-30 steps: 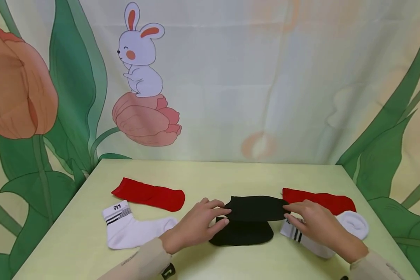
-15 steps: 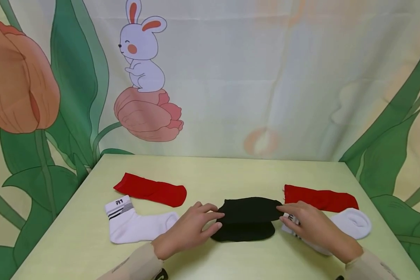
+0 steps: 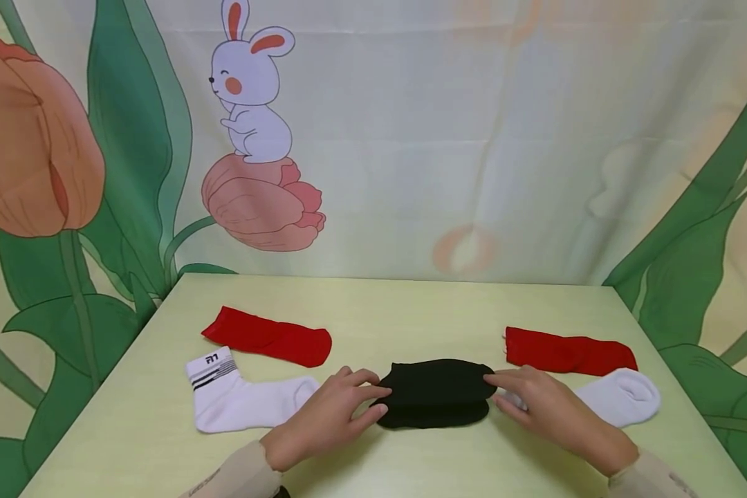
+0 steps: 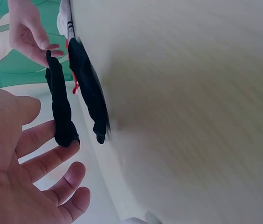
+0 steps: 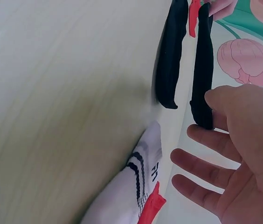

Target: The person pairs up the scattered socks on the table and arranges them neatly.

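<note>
One black sock [image 3: 440, 380] is held stretched sideways in the air between both hands. Its near end, in the left wrist view, sits between the index and middle fingers of my left hand [image 3: 330, 415], with the thumb apart from it. My right hand [image 3: 550, 408] pinches the opposite end with its fingertips. Below, a second black sock [image 3: 432, 418] lies flat on the table, partly covered in the head view. Both wrist views show a gap between the held sock [image 4: 59, 98] and the lying sock [image 5: 171, 60].
On the left of the table [image 3: 373, 318] lie a red sock [image 3: 268, 337] and a white striped sock [image 3: 243, 407]. Another red sock [image 3: 569, 351] and a second white sock [image 3: 619, 395] lie at the right, the white one partly behind my right hand. A printed curtain [image 3: 380, 138] hangs behind.
Both hands have brought the held black sock down and slightly left, nearer the lying one, so less of that lower sock shows. The other socks stay where they were.
</note>
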